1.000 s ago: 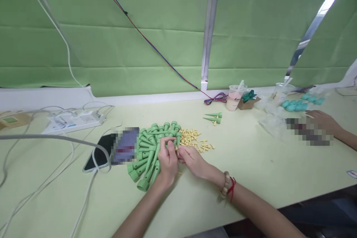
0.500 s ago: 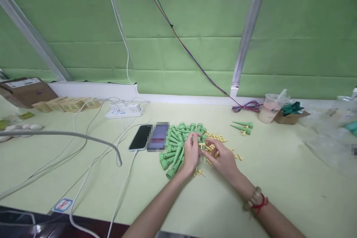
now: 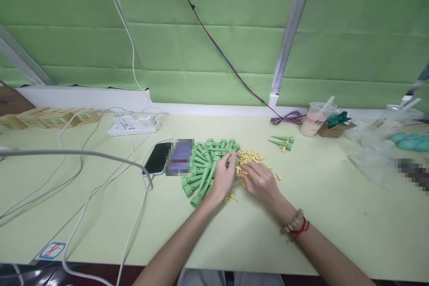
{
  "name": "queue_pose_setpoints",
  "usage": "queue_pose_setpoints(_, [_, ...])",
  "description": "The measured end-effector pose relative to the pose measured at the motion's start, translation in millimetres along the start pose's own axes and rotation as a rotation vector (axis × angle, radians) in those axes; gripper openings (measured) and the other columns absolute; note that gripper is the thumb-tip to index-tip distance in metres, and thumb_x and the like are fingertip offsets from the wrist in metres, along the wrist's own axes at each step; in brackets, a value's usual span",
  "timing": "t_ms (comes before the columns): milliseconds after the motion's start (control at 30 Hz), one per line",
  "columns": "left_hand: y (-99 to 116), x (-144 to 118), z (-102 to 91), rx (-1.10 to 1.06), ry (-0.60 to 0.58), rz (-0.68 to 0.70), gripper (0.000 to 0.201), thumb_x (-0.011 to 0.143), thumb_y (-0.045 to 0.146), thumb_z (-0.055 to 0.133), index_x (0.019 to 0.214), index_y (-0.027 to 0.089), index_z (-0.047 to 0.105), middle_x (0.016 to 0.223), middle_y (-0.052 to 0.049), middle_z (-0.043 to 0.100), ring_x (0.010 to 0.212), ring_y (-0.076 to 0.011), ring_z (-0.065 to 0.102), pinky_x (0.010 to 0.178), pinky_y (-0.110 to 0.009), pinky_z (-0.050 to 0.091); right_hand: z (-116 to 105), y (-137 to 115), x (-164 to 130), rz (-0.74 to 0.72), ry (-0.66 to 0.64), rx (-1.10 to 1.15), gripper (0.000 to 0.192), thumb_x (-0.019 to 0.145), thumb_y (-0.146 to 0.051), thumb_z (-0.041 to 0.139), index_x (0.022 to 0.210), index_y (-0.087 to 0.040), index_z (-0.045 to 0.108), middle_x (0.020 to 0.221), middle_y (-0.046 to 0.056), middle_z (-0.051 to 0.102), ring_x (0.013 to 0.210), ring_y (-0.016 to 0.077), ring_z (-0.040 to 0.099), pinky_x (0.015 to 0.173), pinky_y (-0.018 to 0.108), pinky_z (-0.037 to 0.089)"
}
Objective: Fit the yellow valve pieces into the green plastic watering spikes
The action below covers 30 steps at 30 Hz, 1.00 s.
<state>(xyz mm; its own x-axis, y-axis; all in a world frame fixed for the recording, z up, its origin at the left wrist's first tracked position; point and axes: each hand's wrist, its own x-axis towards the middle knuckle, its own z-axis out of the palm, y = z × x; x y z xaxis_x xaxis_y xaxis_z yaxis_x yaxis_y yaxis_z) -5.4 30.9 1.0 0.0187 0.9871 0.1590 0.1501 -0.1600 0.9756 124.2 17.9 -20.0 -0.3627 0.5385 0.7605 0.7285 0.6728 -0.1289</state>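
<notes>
Far to the left a row of small cardboard boxes (image 3: 50, 117) sits against the wall, then a white power strip (image 3: 133, 124) with cables trailing over the pale green worktop (image 3: 234, 232), and a phone (image 3: 157, 164) lying face up. Just right of the phone is the heap of green spikes (image 3: 204, 163): tapered plastic cones with a flared round collar at the wide end, lying crisscrossed on the worktop. They look light, stiff and smooth, so I would judge the collar or the thick upper shaft the surest place to grip, since the slim tip could slip. The left hand (image 3: 223, 178) rests over the heap's right edge, fingers curled and pinching one spike near its top. Touching it, the right hand (image 3: 260, 182) lies fingers-down on the scatter of small yellow pegs (image 3: 250, 157); whether it pinches one I cannot tell. Further right lie two loose spikes (image 3: 282, 141), a plastic cup (image 3: 313, 119) and a clear bag (image 3: 375, 161).
</notes>
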Motion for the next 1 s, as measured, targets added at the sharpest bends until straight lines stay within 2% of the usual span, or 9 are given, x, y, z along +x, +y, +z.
queue_pose_setpoints(100, [0, -2, -0.1, 0.055, -0.033, 0.009, 0.04, 0.084, 0.049, 0.036, 0.085, 0.016, 0.059, 0.052, 0.004, 0.038, 0.044, -0.0066, 0.029, 0.045, -0.02, 0.025, 2, -4, 2, 0.178, -0.029, 0.136, 0.03, 0.09, -0.026, 0.039, 0.069, -0.015, 0.058, 0.067, 0.007, 0.058, 0.065, 0.0156, 0.052, 0.062, 0.028, 0.038])
queue_pose_setpoints(267, [-5, -6, 0.7, 0.121, -0.02, 0.053, 0.046, 0.087, 0.049, 0.029, 0.09, 0.017, 0.062, 0.048, 0.003, 0.04, 0.045, -0.0087, 0.038, 0.049, -0.021, 0.03, 4, -10, 7, 0.767, -0.276, 0.766, 0.047, 0.089, -0.042, 0.035, 0.052, -0.016, 0.045, 0.047, 0.0, 0.046, 0.047, 0.0109, 0.044, 0.051, 0.024, 0.036])
queue_pose_setpoints(367, [-4, -6, 2.7, 0.006, -0.04, 0.001, 0.048, 0.086, 0.053, 0.03, 0.094, 0.017, 0.061, 0.045, 0.005, 0.038, 0.038, -0.0072, 0.034, 0.042, -0.02, 0.027, 3, -8, 8, 0.873, -0.332, 0.931, 0.05, 0.087, -0.048, 0.036, 0.049, -0.016, 0.045, 0.043, -0.001, 0.044, 0.045, 0.0107, 0.045, 0.053, 0.024, 0.038])
queue_pose_setpoints(433, [-1, -5, 4.1, -0.105, -0.035, -0.061, 0.049, 0.084, 0.056, 0.032, 0.094, 0.017, 0.06, 0.042, 0.006, 0.034, 0.033, -0.0065, 0.031, 0.036, -0.02, 0.024, 1, -5, 9, 0.847, -0.301, 0.849, 0.046, 0.087, -0.048, 0.037, 0.059, -0.015, 0.053, 0.048, 0.0, 0.049, 0.047, 0.0116, 0.047, 0.054, 0.025, 0.038])
queue_pose_setpoints(500, [2, -3, 4.6, -0.194, -0.006, -0.116, 0.052, 0.081, 0.059, 0.034, 0.092, 0.016, 0.06, 0.04, 0.007, 0.03, 0.03, -0.0059, 0.027, 0.033, -0.019, 0.02, -2, -2, 8, 0.758, -0.259, 0.697, 0.035, 0.086, -0.045, 0.041, 0.083, -0.015, 0.059, 0.064, 0.001, 0.057, 0.055, 0.0127, 0.052, 0.056, 0.025, 0.04])
queue_pose_setpoints(600, [3, 0, 3.3, -0.237, 0.025, -0.153, 0.053, 0.079, 0.062, 0.036, 0.086, 0.015, 0.06, 0.038, 0.007, 0.029, 0.028, -0.0054, 0.027, 0.032, -0.019, 0.019, -6, 1, 8, 0.527, -0.238, 0.503, 0.03, 0.085, -0.038, 0.048, 0.107, -0.019, 0.053, 0.09, 0.004, 0.061, 0.076, 0.0149, 0.056, 0.073, 0.029, 0.041])
queue_pose_setpoints(667, [1, 2, 1.8, -0.226, 0.006, -0.166, 0.054, 0.078, 0.063, 0.038, 0.083, 0.015, 0.061, 0.037, 0.006, 0.029, 0.027, -0.0057, 0.027, 0.031, -0.019, 0.018, -6, 3, 7, 0.382, -0.252, 0.412, 0.022, 0.088, -0.034, 0.046, 0.102, -0.02, 0.055, 0.093, 0.004, 0.061, 0.088, 0.0167, 0.055, 0.083, 0.032, 0.036])
queue_pose_setpoints(767, [-3, 5, 0.5, -0.202, -0.03, -0.179, 0.053, 0.078, 0.061, 0.04, 0.081, 0.014, 0.063, 0.036, 0.006, 0.03, 0.027, -0.0061, 0.028, 0.031, -0.019, 0.019, -4, 6, 5, 0.253, -0.272, 0.313, 0.018, 0.091, -0.029, 0.041, 0.092, -0.019, 0.055, 0.089, 0.004, 0.061, 0.091, 0.0177, 0.053, 0.084, 0.033, 0.033])
queue_pose_setpoints(1000, [-5, 1, 4.0, -0.176, -0.046, -0.163, 0.056, 0.08, 0.06, 0.035, 0.086, 0.013, 0.064, 0.034, 0.007, 0.027, 0.027, -0.0069, 0.028, 0.032, -0.02, 0.018, 0, 6, 1, 0.271, -0.362, 0.348, 0.022, 0.092, -0.026, 0.033, 0.089, -0.017, 0.052, 0.084, 0.006, 0.058, 0.075, 0.016, 0.052, 0.067, 0.028, 0.038])
